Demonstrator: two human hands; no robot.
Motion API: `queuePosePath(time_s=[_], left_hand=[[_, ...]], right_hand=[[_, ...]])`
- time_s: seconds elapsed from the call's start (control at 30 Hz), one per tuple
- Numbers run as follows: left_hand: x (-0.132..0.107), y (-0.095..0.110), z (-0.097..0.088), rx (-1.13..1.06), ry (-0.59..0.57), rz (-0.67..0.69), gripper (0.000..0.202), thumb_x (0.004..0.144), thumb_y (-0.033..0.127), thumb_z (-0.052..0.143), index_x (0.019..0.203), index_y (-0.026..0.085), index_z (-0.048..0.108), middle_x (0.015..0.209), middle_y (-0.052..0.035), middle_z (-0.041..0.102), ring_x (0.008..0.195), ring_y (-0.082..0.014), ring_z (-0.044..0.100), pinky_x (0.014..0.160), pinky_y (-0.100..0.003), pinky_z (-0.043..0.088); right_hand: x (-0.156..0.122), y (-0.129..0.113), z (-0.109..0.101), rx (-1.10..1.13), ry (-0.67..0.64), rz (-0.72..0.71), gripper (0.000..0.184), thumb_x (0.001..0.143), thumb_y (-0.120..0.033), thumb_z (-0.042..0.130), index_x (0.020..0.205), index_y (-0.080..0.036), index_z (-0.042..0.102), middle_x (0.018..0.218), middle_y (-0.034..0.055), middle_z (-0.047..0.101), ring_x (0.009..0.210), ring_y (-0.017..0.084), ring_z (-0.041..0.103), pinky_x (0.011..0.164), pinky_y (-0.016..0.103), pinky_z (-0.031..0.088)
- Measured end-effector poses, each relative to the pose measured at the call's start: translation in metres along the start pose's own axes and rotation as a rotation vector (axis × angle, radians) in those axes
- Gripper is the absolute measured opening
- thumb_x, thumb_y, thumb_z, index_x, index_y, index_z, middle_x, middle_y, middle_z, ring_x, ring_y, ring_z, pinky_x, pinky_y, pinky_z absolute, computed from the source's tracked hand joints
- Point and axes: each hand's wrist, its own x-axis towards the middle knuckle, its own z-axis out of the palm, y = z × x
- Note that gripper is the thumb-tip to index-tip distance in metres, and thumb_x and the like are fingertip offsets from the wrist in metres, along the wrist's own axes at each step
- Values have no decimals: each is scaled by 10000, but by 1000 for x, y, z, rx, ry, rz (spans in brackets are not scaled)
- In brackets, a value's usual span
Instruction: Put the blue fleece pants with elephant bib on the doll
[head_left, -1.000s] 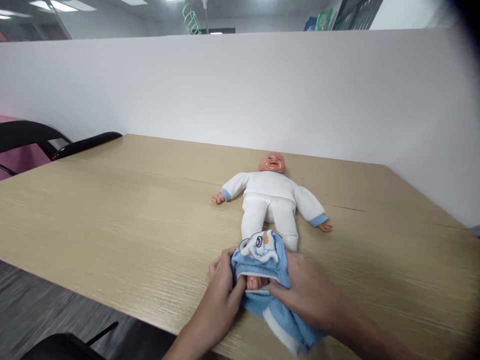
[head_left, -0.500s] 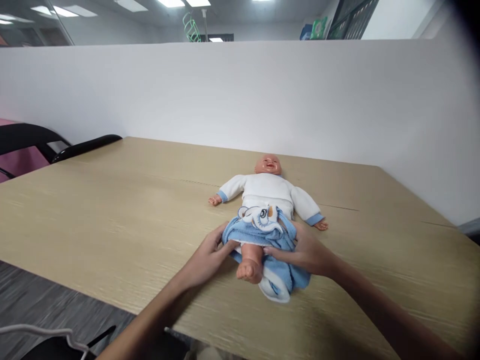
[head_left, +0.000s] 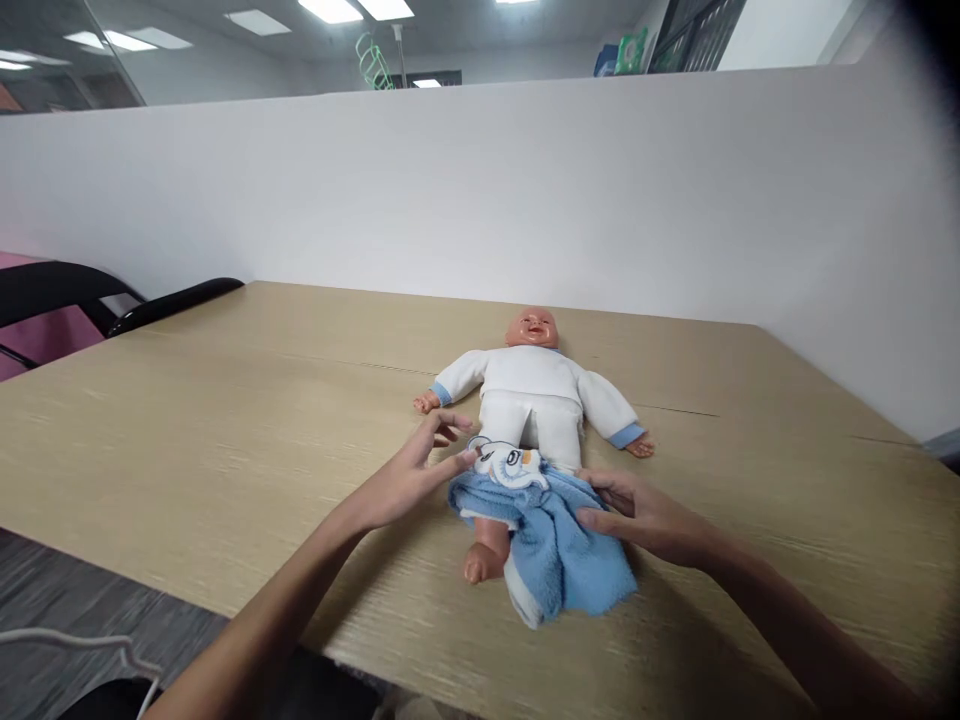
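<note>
A baby doll [head_left: 534,385] in a white suit lies on its back on the wooden table [head_left: 225,420], head towards the white partition. Blue fleece trousers [head_left: 547,530] with an elephant patch cover its lower legs; one bare foot sticks out at the near end. My left hand [head_left: 416,470] pinches the waistband at the doll's left side, other fingers spread. My right hand [head_left: 645,510] grips the trousers' right side, fingers curled on the cloth.
A white partition [head_left: 675,200] runs along the table's far edge. A black chair [head_left: 112,295] stands at the far left. A white cable [head_left: 90,645] lies by the floor at the lower left.
The trousers went up the doll's legs to the waist half a second ago, and now sit lower, around the knees. Both hands shifted with the waistband.
</note>
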Motion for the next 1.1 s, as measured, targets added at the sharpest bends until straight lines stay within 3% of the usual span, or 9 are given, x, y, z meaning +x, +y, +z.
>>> queuePosePath(time_s=[0.07,0.3,0.4,0.5,0.6,0.77,0.87,1.0,1.1], left_hand=[[11,9,3,94,-17,67,464,1003,548,610,1347,246,534,1422,-100,546,1320,-288,518,1124,-457,424],[71,43,2,522,-466,271,480,873,640,739,1087,213,694,1131,-49,662,1089,-263,553,968,-378,428],[95,49,3,448,-647,207,433,866,597,746,975,186,663,856,3,591,787,-171,528,713,-294,406],[108,48,11,195,-801,233,352,908,507,720,903,184,581,799,30,521,716,-130,488,639,-259,378],[111,45,21,66,-778,200,331,924,483,721,1015,188,602,916,3,587,853,-156,573,741,-258,446],[111,35,31,27,-849,75,430,864,578,787,1051,205,679,995,-6,653,951,-188,627,808,-266,486],[113,29,31,-21,-972,68,399,828,548,835,892,184,684,896,-1,660,864,-177,637,780,-266,509],[113,28,34,-157,-953,212,295,912,468,772,938,198,655,905,16,627,878,-155,613,810,-243,498],[112,30,38,-173,-941,266,242,965,420,707,976,201,605,905,23,576,897,-149,579,821,-237,482]], right_hand=[[0,9,1,109,40,-20,426,952,-476,733,1333,-290,696,1378,81,712,1310,324,641,1146,493,502],[10,33,13,547,245,-1,557,904,-441,810,1401,-320,588,1333,47,733,1137,229,733,975,350,593],[7,31,9,418,106,-7,529,928,-463,779,1393,-277,607,1281,60,749,1140,240,732,966,353,594],[-3,24,4,124,-66,31,400,919,-515,767,1184,-216,733,1117,60,785,1021,254,750,867,345,613],[-12,18,7,106,80,62,412,891,-592,763,1054,-215,770,1046,63,801,944,269,757,828,363,620],[-10,10,18,519,357,80,613,886,-667,734,1353,-273,675,1227,93,783,1107,286,748,991,425,591],[-10,9,15,386,288,129,613,901,-665,724,1379,-285,674,1172,78,794,1057,274,755,933,405,610],[-22,12,2,112,55,81,462,901,-634,735,1188,-277,790,1045,53,797,999,278,746,855,371,615],[-30,18,-3,172,52,67,442,832,-606,820,1138,-287,811,1032,44,799,979,272,746,854,363,609]])
